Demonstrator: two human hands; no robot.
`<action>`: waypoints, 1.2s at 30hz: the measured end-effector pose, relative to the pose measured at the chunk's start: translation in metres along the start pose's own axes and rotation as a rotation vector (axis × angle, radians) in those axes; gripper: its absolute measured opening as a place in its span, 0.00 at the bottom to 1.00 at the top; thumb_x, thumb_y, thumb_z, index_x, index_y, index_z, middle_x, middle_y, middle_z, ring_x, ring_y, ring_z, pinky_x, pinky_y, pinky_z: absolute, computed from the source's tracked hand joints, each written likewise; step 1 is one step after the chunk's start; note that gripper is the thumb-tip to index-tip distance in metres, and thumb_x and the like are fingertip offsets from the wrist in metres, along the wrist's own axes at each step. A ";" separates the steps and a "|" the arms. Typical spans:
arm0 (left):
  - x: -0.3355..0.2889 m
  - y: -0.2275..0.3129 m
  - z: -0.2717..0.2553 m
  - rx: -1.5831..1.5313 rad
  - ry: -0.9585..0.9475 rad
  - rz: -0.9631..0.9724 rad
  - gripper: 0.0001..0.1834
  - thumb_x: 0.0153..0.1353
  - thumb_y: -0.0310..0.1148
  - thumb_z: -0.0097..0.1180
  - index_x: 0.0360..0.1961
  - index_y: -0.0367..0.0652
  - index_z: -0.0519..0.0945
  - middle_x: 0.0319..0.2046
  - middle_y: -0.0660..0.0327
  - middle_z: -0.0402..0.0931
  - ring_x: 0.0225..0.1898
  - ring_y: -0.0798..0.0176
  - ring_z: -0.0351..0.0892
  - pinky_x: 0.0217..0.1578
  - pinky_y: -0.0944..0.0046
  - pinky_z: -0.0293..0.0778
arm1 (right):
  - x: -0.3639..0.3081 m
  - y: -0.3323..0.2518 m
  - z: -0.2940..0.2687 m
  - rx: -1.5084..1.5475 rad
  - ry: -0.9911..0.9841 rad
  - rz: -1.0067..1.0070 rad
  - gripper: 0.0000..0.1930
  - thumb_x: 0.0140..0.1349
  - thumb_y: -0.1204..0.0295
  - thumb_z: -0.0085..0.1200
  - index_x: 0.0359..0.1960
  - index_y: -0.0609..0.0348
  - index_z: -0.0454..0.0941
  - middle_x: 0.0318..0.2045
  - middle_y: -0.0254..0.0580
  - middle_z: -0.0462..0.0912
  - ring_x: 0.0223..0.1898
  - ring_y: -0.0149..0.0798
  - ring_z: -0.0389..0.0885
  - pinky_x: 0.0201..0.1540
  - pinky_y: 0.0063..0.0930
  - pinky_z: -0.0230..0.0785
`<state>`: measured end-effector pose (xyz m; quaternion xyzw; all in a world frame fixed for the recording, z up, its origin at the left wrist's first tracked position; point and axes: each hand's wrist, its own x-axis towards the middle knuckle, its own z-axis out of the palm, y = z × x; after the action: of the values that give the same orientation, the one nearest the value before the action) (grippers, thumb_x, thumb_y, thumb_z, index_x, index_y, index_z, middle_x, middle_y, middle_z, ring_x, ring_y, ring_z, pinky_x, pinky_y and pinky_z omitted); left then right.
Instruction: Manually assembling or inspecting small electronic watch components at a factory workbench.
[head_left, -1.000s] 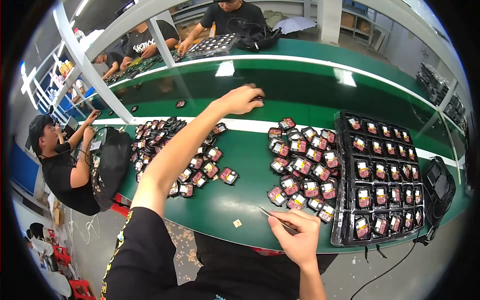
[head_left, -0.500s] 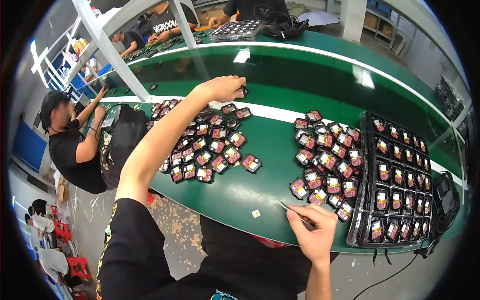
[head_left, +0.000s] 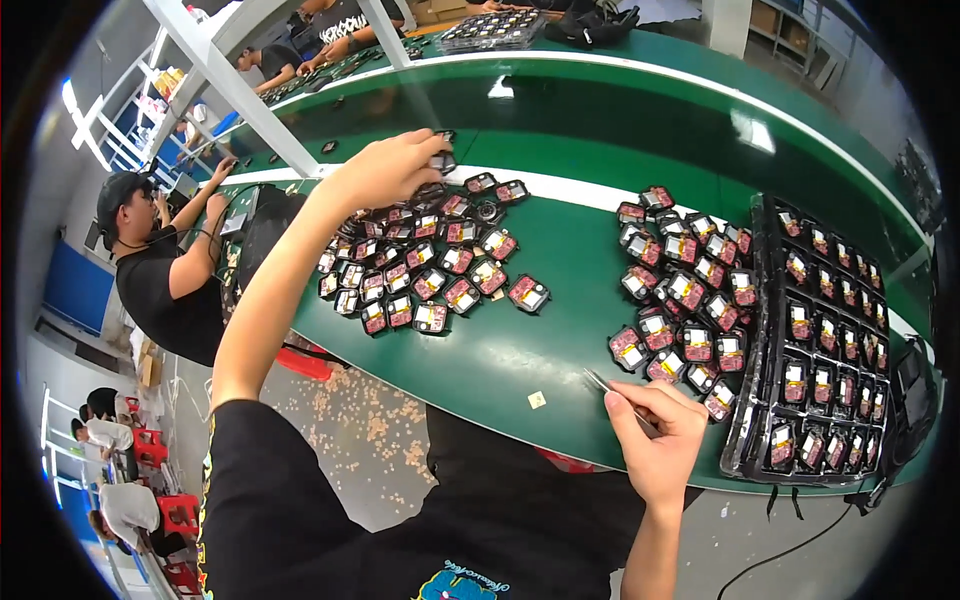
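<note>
My left hand (head_left: 390, 170) is stretched across the bench at the far edge of the left heap. Its fingers are closed on a small black-cased module (head_left: 443, 162); part of the case is hidden by the fingers. Below it lies a loose heap of similar modules (head_left: 461, 232) with red circuit boards and white and yellow labels. Near the front edge my right hand (head_left: 660, 430) grips metal tweezers (head_left: 598, 381), their tips pointing up and left over bare green surface. A small pale square sticker (head_left: 536, 400) lies left of the tweezers.
A second module heap (head_left: 685, 290) lies at right, beside stacked black trays (head_left: 741, 400) filled with modules. A black bag (head_left: 908, 390) hangs beyond. White posts (head_left: 235, 85) rise at left, where a person in black (head_left: 165, 290) sits. Pale scraps (head_left: 370, 430) litter the floor.
My left hand has moved left along the far side of the bench, over the left heap, with the module. The view has shifted slightly; my right hand keeps its tweezers near the same spot.
</note>
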<state>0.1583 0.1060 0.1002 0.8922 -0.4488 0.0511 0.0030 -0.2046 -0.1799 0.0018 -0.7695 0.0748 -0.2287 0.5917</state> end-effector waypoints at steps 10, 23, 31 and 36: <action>-0.133 0.043 0.004 -0.121 0.013 -0.171 0.26 0.69 0.29 0.66 0.68 0.45 0.79 0.46 0.55 0.78 0.44 0.49 0.83 0.47 0.50 0.81 | 0.000 0.003 0.005 -0.043 -0.027 -0.061 0.08 0.61 0.82 0.73 0.42 0.66 0.93 0.22 0.32 0.81 0.18 0.20 0.66 0.22 0.21 0.51; -0.140 0.142 0.049 -0.465 0.362 -0.054 0.35 0.57 0.18 0.76 0.68 0.40 0.83 0.55 0.55 0.79 0.44 0.59 0.85 0.47 0.58 0.83 | -0.003 0.007 0.003 -0.107 0.014 0.016 0.08 0.62 0.83 0.71 0.42 0.69 0.93 0.23 0.32 0.81 0.23 0.20 0.68 0.26 0.20 0.53; -0.119 0.209 0.073 -0.701 0.213 0.212 0.37 0.54 0.25 0.76 0.68 0.41 0.82 0.63 0.53 0.82 0.57 0.45 0.87 0.56 0.48 0.85 | 0.001 0.002 0.003 -0.087 -0.005 0.029 0.09 0.64 0.85 0.71 0.45 0.71 0.92 0.28 0.32 0.83 0.28 0.20 0.73 0.30 0.16 0.61; -0.121 0.204 0.069 -0.607 0.290 0.155 0.43 0.45 0.32 0.82 0.66 0.39 0.83 0.59 0.50 0.82 0.54 0.45 0.85 0.53 0.50 0.82 | 0.002 0.005 0.004 -0.104 0.006 0.019 0.09 0.62 0.85 0.71 0.44 0.70 0.92 0.26 0.32 0.82 0.26 0.20 0.70 0.28 0.18 0.55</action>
<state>-0.0704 0.0772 0.0122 0.7973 -0.5049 0.0413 0.3282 -0.2001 -0.1791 -0.0027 -0.7978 0.0956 -0.2212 0.5526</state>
